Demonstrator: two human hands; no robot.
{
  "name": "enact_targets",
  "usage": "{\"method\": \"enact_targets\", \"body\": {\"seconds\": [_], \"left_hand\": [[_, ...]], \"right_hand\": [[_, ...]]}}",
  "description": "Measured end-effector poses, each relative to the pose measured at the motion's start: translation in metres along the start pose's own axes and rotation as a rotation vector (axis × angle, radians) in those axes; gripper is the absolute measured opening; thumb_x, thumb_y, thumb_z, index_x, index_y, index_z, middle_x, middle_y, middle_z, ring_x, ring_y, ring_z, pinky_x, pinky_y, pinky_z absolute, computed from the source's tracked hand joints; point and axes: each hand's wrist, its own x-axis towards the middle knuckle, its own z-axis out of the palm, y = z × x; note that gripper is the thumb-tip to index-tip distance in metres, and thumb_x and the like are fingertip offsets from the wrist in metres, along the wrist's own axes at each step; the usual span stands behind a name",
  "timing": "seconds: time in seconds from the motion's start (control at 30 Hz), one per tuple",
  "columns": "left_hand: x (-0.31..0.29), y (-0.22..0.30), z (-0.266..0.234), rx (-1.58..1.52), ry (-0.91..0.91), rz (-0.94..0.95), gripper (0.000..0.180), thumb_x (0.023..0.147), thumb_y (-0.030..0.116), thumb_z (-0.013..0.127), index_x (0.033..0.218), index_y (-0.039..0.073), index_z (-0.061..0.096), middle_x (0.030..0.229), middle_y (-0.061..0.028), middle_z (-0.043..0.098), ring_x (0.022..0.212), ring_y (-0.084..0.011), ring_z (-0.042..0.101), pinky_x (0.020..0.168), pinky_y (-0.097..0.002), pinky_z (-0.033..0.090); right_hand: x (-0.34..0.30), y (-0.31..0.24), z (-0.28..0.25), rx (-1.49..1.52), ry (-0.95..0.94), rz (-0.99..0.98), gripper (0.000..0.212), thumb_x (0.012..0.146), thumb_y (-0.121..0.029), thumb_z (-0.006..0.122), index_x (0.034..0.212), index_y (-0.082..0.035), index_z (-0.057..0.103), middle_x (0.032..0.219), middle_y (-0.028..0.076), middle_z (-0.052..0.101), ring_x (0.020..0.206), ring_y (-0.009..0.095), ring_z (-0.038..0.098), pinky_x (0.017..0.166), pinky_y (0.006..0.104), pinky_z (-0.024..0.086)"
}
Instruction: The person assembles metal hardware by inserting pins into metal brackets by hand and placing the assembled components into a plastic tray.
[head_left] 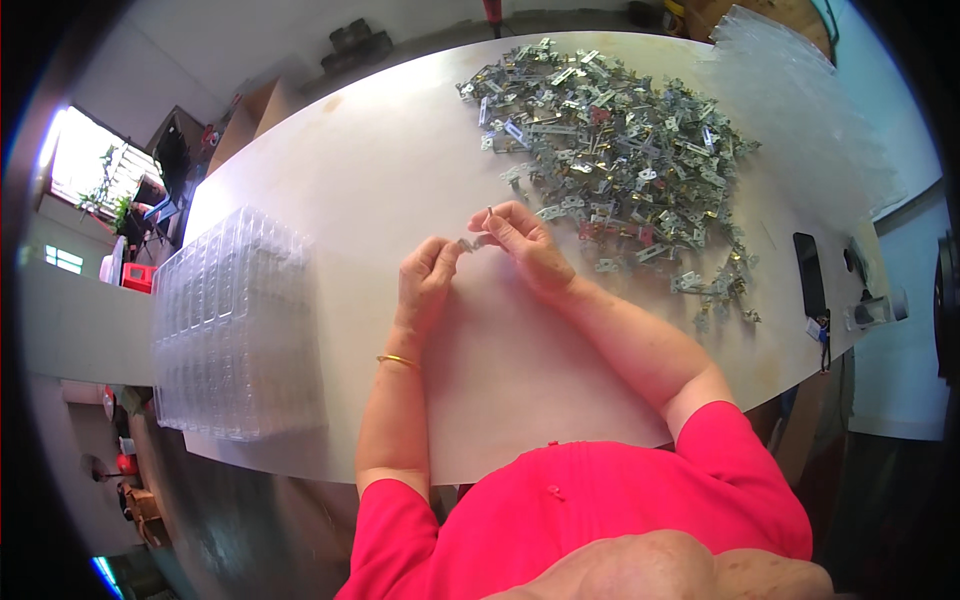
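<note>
Take the spot between the two hands as the middle of a clock, with the person in red sleeves [741,455] down at six. From here I see the left hand [428,279] pinching a small, silver, bent metal piece [468,244] between thumb and finger. The piece is tiny, so fingertips likely suit it best. The right hand [527,252] is pinched shut too, on a thin, pale bit [489,211] too small for me to name. The hands nearly meet over the smooth, pale desk [350,160], in front of the chest, perhaps so the eyes can look straight down.

Just past eight o'clock stands a tall stack of clear plastic trays [235,330], likely kept aside to leave working room. At two o'clock spreads a big, messy heap of silver metal parts [620,140], a few of them red. Its near edge is close to the right hand, maybe for easy reaching. Farther, just past three, a flat black phone [809,275] lies near the edge, seemingly out of the way. Past the heap, also near two, lie crumpled clear plastic sheets [800,110].
</note>
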Motion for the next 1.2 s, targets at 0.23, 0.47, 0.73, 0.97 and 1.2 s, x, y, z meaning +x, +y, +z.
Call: {"method": "enact_targets", "body": {"seconds": [0.23, 0.47, 0.73, 0.97, 1.2], "left_hand": [[0.006, 0.003, -0.005, -0.168, -0.005, -0.088, 0.024, 0.101, 0.022, 0.056, 0.090, 0.003, 0.066, 0.067, 0.0043, 0.053, 0.056, -0.0029, 0.044, 0.049, -0.0191, 0.034], [0.009, 0.006, -0.016, -0.298, -0.140, -0.156, 0.058, 0.103, 0.049, 0.038, 0.108, -0.001, 0.067, 0.086, -0.0086, 0.068, 0.070, -0.0148, 0.064, 0.062, -0.0277, 0.050], [0.010, -0.002, -0.012, -0.667, -0.195, -0.006, 0.046, 0.099, 0.018, 0.053, 0.141, -0.001, 0.046, 0.144, -0.0158, 0.048, 0.132, -0.0244, 0.048, 0.104, -0.0407, 0.045], [0.009, 0.002, 0.000, -0.461, -0.147, 0.120, 0.037, 0.103, 0.019, 0.050, 0.137, 0.003, 0.052, 0.141, -0.0120, 0.052, 0.130, -0.0214, 0.049, 0.107, -0.0392, 0.042], [0.008, -0.005, -0.002, -0.465, 0.063, -0.016, 0.028, 0.105, 0.027, 0.047, 0.104, 0.002, 0.061, 0.089, -0.0076, 0.066, 0.087, -0.0168, 0.064, 0.089, -0.0335, 0.050]], "right_hand": [[-0.002, 0.006, 0.006, -0.370, -0.131, -0.203, 0.006, 0.097, -0.007, 0.059, 0.099, -0.002, 0.062, 0.111, 0.003, 0.059, 0.099, 0.010, 0.056, 0.087, 0.0260, 0.047], [0.001, 0.009, -0.003, -0.215, -0.072, -0.154, 0.005, 0.096, -0.005, 0.061, 0.100, -0.003, 0.063, 0.100, 0.002, 0.061, 0.090, 0.009, 0.057, 0.083, 0.0245, 0.049], [0.005, 0.003, -0.007, 0.295, 0.110, 0.131, 0.012, 0.100, -0.014, 0.056, 0.103, -0.002, 0.060, 0.100, 0.006, 0.064, 0.096, 0.015, 0.063, 0.095, 0.0322, 0.053], [0.004, 0.000, -0.002, 0.274, 0.075, 0.212, 0.013, 0.100, -0.015, 0.058, 0.103, -0.002, 0.060, 0.102, 0.007, 0.064, 0.097, 0.013, 0.062, 0.092, 0.0294, 0.053], [0.001, 0.009, 0.009, -0.085, 0.136, -0.014, 0.015, 0.098, -0.021, 0.063, 0.101, -0.006, 0.063, 0.079, -0.001, 0.062, 0.074, 0.006, 0.058, 0.066, 0.0209, 0.048]]}}
